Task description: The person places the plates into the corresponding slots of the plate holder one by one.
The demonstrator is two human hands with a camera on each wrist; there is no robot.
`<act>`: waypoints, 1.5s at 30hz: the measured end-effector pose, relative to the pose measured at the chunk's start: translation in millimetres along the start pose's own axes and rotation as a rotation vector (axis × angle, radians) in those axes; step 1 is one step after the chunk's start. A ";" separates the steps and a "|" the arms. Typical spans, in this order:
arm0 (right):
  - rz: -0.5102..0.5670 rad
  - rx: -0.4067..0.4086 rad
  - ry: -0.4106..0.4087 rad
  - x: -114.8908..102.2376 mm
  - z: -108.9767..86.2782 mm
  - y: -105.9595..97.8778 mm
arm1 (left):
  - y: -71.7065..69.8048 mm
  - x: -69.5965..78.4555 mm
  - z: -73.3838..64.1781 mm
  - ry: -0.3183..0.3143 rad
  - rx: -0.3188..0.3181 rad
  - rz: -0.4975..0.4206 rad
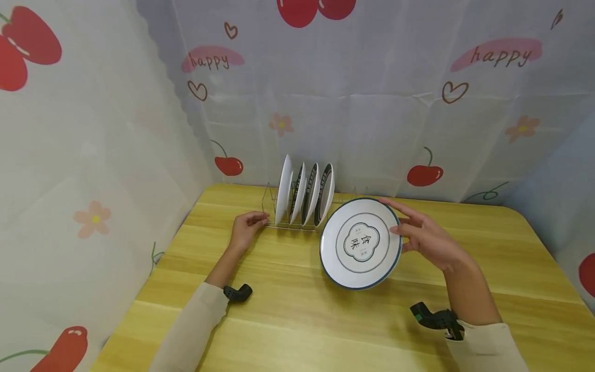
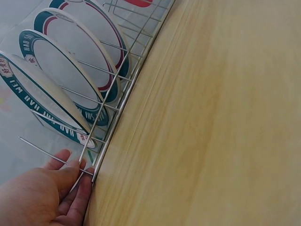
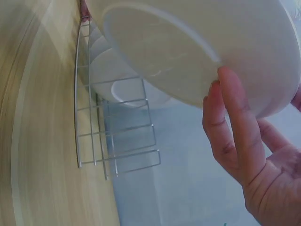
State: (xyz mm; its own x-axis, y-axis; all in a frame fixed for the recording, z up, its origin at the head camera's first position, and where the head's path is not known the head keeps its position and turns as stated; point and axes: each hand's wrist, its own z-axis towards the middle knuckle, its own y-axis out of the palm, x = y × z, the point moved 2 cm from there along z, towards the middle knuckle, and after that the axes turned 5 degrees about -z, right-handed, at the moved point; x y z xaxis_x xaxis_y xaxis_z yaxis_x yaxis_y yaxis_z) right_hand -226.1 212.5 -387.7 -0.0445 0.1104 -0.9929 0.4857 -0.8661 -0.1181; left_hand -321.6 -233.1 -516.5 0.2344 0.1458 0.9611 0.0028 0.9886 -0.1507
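My right hand (image 1: 429,243) holds a white plate (image 1: 361,271) by its right edge, thumb on the printed face and fingers behind it. Blue-green trims the plate's rim, and a flower-shaped frame with characters marks its centre. It is tilted up in front of the rack's right part; the right wrist view shows its plain white underside (image 3: 160,52). With the thumb and fingers, my left hand (image 1: 244,230) pinches the left end of a wire dish rack (image 1: 297,228). Several plates (image 1: 284,196) stand on edge in the rack's left part, some with green lettered rims (image 2: 28,47).
The rack stands near the back of a wooden table (image 1: 279,320). A cherry-patterned cloth (image 1: 353,139) hangs behind it, and another patterned sheet (image 1: 93,155) covers the left side. Black wrist devices (image 1: 238,293) sit on both forearms.
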 end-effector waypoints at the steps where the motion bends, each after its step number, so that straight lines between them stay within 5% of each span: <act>1: 0.003 0.002 -0.009 -1.2 -0.2 -0.2 | -0.2 4.5 -0.1 0.009 -0.007 0.000; 6: 0.030 0.006 -0.053 -7.1 -1.7 -2.2 | -0.1 27.8 -1.9 0.049 -0.020 0.009; 9: 0.048 0.026 -0.072 -10.6 -5.2 -4.5 | 0.7 29.8 -1.8 0.060 -0.025 -0.006; 27: -0.003 0.154 -0.101 -38.9 -6.6 -17.0 | -0.8 -8.1 6.8 0.018 0.000 -0.045; 36: -0.246 0.225 0.009 -71.0 21.3 -22.4 | -2.3 -10.6 4.4 0.037 0.019 -0.050; 45: -0.245 0.206 0.066 -79.9 60.5 -25.6 | 0.0 -8.4 0.2 0.034 0.023 -0.054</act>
State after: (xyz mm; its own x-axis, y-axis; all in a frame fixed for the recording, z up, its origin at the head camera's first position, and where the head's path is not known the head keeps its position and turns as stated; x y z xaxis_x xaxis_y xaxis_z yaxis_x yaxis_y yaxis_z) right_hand -287.8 196.4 -306.2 -0.0783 0.3534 -0.9322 0.2805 -0.8895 -0.3608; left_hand -323.8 -234.4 -524.6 0.2677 0.0909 0.9592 -0.0056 0.9957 -0.0928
